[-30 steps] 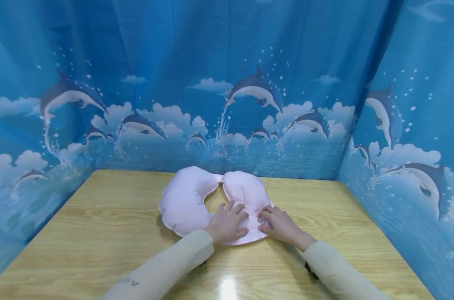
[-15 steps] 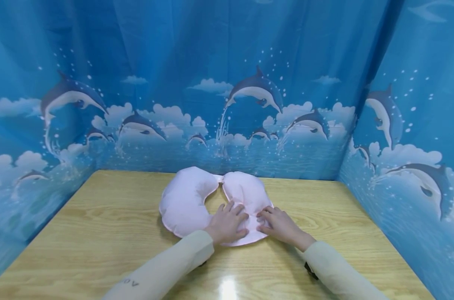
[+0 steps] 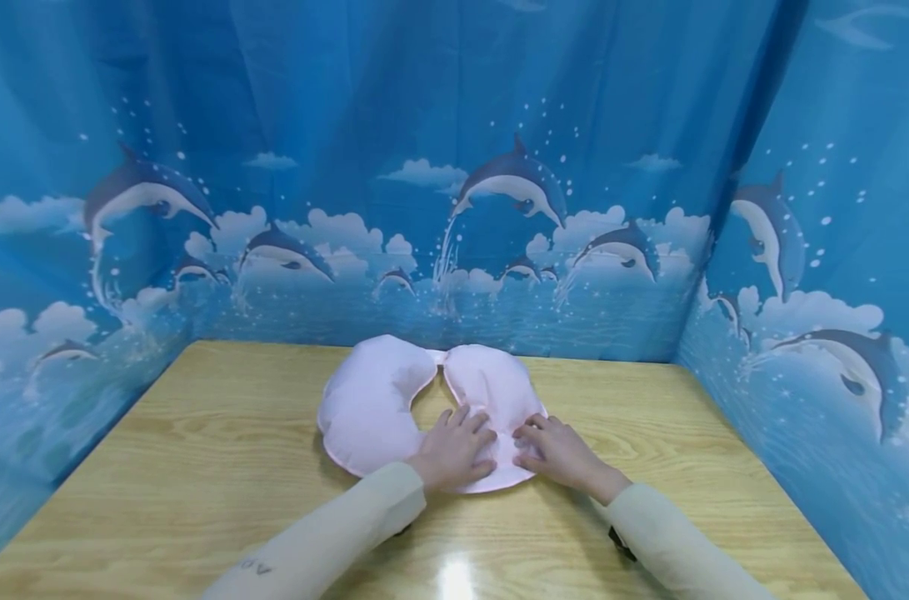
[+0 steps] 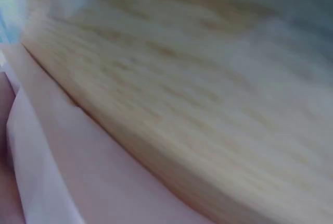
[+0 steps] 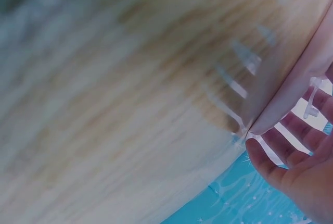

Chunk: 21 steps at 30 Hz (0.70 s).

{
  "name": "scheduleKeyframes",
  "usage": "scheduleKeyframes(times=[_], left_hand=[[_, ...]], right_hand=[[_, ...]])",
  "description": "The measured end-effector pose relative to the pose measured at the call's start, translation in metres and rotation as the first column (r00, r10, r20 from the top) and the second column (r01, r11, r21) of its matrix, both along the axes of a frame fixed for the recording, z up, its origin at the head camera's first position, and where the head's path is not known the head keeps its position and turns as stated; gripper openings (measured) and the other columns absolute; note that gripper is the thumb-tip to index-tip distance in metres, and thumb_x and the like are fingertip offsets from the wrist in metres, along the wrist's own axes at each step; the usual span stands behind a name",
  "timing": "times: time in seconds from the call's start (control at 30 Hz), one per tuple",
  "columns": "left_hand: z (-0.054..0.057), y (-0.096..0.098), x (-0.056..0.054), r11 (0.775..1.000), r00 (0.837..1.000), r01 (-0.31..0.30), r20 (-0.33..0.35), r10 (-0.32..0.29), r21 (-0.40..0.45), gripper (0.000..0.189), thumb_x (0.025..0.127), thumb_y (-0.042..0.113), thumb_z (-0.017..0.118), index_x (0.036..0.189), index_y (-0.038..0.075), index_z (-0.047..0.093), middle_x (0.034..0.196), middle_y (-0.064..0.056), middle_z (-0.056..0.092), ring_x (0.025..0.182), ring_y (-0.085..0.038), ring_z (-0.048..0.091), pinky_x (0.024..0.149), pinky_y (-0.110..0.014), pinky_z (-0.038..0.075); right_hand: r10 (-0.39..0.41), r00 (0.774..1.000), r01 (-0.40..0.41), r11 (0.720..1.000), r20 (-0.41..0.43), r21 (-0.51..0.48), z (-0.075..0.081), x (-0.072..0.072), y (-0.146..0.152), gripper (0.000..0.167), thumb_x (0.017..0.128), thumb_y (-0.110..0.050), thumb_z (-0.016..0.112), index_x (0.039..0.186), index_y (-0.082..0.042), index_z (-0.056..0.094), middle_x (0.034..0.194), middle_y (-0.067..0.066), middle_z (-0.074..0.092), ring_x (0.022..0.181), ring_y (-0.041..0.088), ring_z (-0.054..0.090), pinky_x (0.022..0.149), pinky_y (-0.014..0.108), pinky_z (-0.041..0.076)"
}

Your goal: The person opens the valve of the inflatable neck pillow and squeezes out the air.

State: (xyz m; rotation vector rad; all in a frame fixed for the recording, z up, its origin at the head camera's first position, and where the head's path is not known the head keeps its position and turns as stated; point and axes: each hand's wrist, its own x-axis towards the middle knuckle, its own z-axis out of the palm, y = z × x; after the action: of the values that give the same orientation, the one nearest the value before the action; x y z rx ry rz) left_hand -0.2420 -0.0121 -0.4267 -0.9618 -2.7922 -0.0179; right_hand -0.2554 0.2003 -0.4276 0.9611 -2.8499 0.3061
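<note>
A pale pink U-shaped inflatable neck pillow (image 3: 367, 408) lies on the table, its two ends meeting at the far side. My left hand (image 3: 456, 450) rests on its near right part with the fingers spread. My right hand (image 3: 562, 452) touches the pillow's right edge, fingers loosely bent and pointing left, with a gap between thumb and fingers. A small clear valve (image 5: 312, 99) stands out beside the right fingers in the right wrist view. In the left wrist view, the pillow's edge (image 4: 93, 156) runs along the table, and only a sliver of the hand shows.
The wood-grain table (image 3: 222, 467) extends around the pillow. Behind it and along the sides hangs a blue curtain (image 3: 394, 108) printed with dolphins, meeting the table's back edge close beyond the pillow. A light reflection shows on the near tabletop.
</note>
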Motion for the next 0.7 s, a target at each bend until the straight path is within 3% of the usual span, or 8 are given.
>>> scheduleKeyframes(times=[0.27,0.53,0.7], left_hand=[[0.007,-0.007,0.003,1.000,1.000,0.025,0.013,-0.025,-0.009,0.043,0.089,0.048,0.050,0.123,0.022,0.055,0.134,-0.004,0.049,0.127,-0.032,0.041,0.102,-0.049,0.036],[0.021,-0.029,-0.002,0.990,0.991,0.083,-0.113,-0.070,0.111,0.037,0.086,0.043,0.057,0.115,0.020,0.059,0.124,-0.006,0.056,0.118,-0.032,0.048,0.097,-0.049,0.040],[0.038,-0.051,-0.008,0.982,0.995,0.029,-0.100,-0.010,0.184,0.037,0.086,0.037,0.059,0.115,0.015,0.061,0.123,-0.011,0.056,0.118,-0.035,0.048,0.097,-0.051,0.039]], right_hand=[[-0.009,1.000,0.009,1.000,0.007,0.003,0.000,0.002,-0.001,0.030,0.082,-0.030,0.066,0.105,-0.011,0.064,0.102,0.004,0.057,0.085,0.020,0.053,0.072,0.039,0.047],[-0.003,1.000,0.003,1.000,-0.010,0.001,-0.001,0.002,-0.001,0.032,0.081,-0.030,0.067,0.107,-0.011,0.064,0.101,0.005,0.057,0.084,0.020,0.053,0.070,0.038,0.046],[-0.020,1.000,0.020,1.000,0.005,0.011,-0.001,0.002,-0.002,0.033,0.081,-0.030,0.067,0.109,-0.011,0.064,0.101,0.004,0.056,0.084,0.019,0.052,0.070,0.037,0.045]])
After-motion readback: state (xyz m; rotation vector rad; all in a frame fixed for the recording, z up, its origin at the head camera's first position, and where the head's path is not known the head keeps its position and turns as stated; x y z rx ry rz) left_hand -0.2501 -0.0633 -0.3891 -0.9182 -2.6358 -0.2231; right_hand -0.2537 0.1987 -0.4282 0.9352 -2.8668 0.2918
